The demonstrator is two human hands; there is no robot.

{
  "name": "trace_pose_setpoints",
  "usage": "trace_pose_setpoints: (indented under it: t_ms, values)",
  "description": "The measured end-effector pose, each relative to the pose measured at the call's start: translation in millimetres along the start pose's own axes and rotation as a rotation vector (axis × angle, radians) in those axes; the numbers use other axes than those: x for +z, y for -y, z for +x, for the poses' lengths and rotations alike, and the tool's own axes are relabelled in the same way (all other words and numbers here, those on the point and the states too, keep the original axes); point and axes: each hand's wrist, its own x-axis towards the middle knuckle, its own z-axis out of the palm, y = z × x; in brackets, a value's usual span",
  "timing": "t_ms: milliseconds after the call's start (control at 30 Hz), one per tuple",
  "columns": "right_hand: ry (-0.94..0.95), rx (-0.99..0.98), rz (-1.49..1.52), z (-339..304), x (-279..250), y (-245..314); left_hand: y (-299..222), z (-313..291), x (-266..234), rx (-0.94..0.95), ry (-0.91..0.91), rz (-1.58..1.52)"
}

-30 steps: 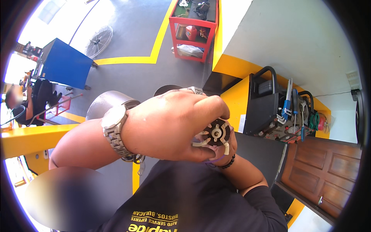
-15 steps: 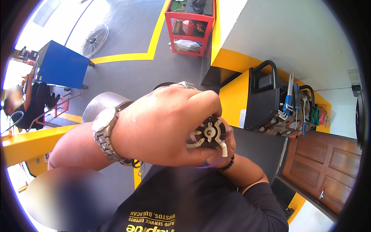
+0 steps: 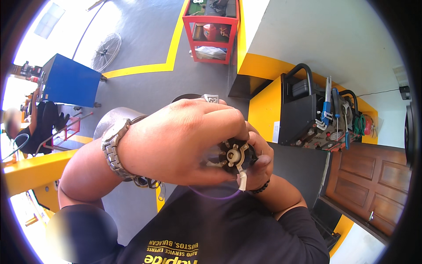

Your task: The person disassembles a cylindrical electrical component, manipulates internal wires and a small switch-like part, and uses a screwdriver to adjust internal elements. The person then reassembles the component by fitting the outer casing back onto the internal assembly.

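In front of my chest I hold a round black electrical part [image 3: 234, 155] with metal strips around a pale hub and a white tab at its lower edge. My left hand [image 3: 189, 141], with a ring and a steel watch, curls around it from the left, back of the hand uppermost. From the right, my right hand [image 3: 262, 158] grips the same part, its thumb pressing the side; a black bead bracelet is on that wrist. The underside of the part and most of my right fingers are hidden behind my left hand.
A black tool cart [image 3: 303, 110] with hex keys and screwdrivers stands at the right, near a wooden door [image 3: 351, 180]. A red shelf cart [image 3: 211, 42] is ahead. A blue cabinet [image 3: 70, 81] and another person [image 3: 46, 119] are at far left, beyond a yellow beam [image 3: 35, 169].
The black part has shifted slightly left and down, and its white tab has swung to point more downward. My right thumb now shows more against its right side.
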Motion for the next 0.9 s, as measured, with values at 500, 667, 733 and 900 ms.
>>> trace_pose_setpoints:
  t_ms: [500,667,733,900]
  values:
    - [0.019,0.065,-0.010,-5.4,2.9,5.8,-0.4,-3.3,4.7,0.062,-0.006,0.021]
    - [0.027,0.271,0.222,-5.2,3.0,11.7,1.4,-4.1,6.7,0.016,-0.010,0.095]
    - [0.009,0.364,0.374,-3.4,3.0,11.0,1.0,-3.8,7.6,0.000,-0.001,0.145]
    - [0.139,0.432,0.484,-6.4,-16.2,-4.7,-1.6,-3.4,5.7,-0.084,0.035,0.201]
